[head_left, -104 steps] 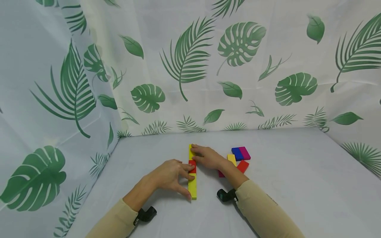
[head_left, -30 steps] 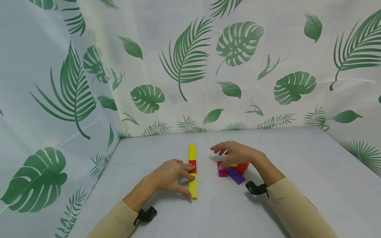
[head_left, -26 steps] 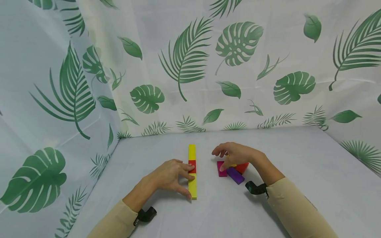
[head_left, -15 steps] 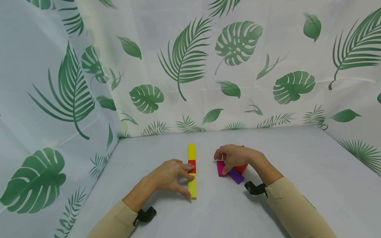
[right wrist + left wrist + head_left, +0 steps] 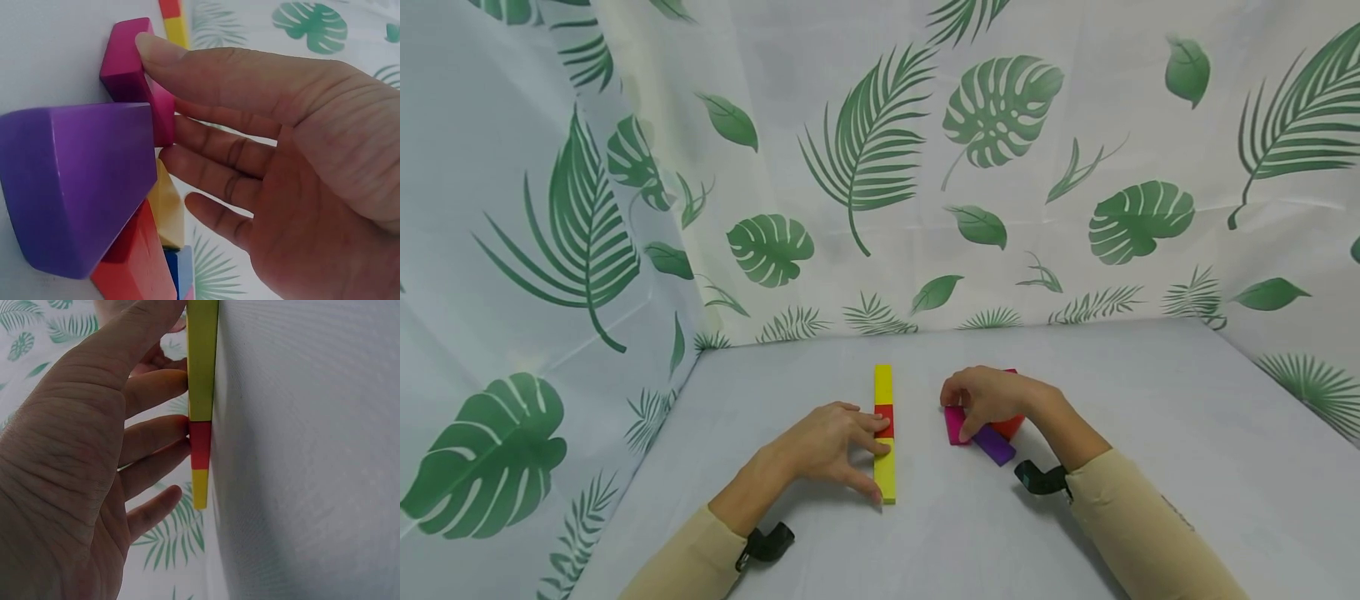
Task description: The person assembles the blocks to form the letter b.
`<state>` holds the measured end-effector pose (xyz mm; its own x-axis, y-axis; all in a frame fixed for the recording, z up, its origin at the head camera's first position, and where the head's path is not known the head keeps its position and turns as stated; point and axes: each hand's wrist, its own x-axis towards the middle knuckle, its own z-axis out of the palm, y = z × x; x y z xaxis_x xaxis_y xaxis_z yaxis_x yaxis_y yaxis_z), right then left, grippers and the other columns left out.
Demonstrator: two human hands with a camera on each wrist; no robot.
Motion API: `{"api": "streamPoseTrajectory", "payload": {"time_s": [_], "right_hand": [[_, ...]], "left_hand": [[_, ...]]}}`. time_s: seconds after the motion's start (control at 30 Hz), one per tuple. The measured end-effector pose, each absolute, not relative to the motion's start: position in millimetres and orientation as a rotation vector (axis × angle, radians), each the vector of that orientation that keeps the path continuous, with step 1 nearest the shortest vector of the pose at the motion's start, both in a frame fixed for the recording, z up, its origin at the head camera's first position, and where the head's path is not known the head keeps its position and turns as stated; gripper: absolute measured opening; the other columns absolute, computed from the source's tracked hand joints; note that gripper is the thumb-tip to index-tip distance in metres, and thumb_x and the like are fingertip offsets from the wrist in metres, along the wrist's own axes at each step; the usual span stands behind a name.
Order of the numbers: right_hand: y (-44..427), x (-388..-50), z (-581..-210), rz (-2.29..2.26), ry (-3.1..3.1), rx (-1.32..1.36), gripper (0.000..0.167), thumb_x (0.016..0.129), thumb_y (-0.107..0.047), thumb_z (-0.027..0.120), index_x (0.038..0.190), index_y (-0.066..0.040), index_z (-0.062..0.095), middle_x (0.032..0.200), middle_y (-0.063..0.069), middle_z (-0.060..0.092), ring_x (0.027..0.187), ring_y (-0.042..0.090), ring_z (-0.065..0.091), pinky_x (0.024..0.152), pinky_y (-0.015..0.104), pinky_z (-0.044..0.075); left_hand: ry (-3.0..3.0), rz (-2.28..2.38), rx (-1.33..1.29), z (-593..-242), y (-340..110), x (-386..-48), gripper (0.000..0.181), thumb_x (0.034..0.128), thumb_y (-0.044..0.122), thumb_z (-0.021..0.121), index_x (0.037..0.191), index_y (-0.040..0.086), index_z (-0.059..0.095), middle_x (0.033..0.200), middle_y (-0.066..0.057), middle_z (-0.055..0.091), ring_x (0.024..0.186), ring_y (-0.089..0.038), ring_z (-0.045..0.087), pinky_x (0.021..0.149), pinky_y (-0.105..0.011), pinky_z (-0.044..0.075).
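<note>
In the head view, a near yellow block (image 5: 885, 479), a red block (image 5: 889, 410) and a far yellow block (image 5: 883, 383) lie end to end in a straight row. My left hand (image 5: 831, 442) rests along the row's left side, fingers extended and touching the red and near yellow blocks. To the right, my right hand (image 5: 996, 396) pinches a magenta block (image 5: 125, 56); the thumb presses one end and the fingers reach its far end. A purple block (image 5: 81, 187) lies against it, nearest the right wrist camera.
Behind the purple block, the right wrist view shows an orange-red block (image 5: 140, 262), a pale yellow block (image 5: 169, 209) and a blue block (image 5: 183, 269). The white table (image 5: 775, 375) meets a leaf-printed curtain (image 5: 865, 283) at the back and sides.
My right hand has left the far yellow block and gone right to the loose blocks. Its fingers have since closed onto the magenta block. My left hand has stayed put.
</note>
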<state>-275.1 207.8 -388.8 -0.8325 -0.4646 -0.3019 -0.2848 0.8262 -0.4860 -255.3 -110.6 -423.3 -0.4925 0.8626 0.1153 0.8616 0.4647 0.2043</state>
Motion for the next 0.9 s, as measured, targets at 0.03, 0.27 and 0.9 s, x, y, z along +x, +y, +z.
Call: {"api": "streamPoseTrajectory", "payload": {"time_s": [0.03,0.27,0.9], "right_hand": [[207,-275,-389,-0.597,2.602,-0.567,0.045,0.081,-0.026,0.091,0.121,-0.022,0.069,0.113,-0.001,0.064,0.111,0.020,0.056,0.087,0.038,0.058],[204,-277,-394,-0.637,2.660,-0.559,0.045,0.084,-0.023,0.088,0.125,-0.020,0.070,0.120,0.000,0.067,0.113,0.021,0.058,0.093,0.042,0.059],[196,-282,-405,-0.641,2.777,-0.702,0.039,0.094,-0.018,0.077,0.132,-0.010,0.072,0.139,0.009,0.066,0.135,0.035,0.056,0.102,0.049,0.058]], "left_hand": [[2.685,0.368,1.579,-423,-111,-255,0.074,0.0706,0.078,0.078,0.125,0.028,0.077,0.142,0.003,0.066,0.137,-0.005,0.058,0.119,-0.041,0.045],[2.686,0.362,1.588,-423,-111,-255,0.073,0.0713,0.078,0.079,0.125,0.028,0.078,0.141,0.003,0.067,0.137,-0.005,0.058,0.118,-0.041,0.045],[2.683,0.348,1.594,-423,-110,-254,0.073,0.0723,0.078,0.078,0.126,0.029,0.077,0.142,0.004,0.067,0.137,-0.005,0.058,0.118,-0.040,0.046]]}}
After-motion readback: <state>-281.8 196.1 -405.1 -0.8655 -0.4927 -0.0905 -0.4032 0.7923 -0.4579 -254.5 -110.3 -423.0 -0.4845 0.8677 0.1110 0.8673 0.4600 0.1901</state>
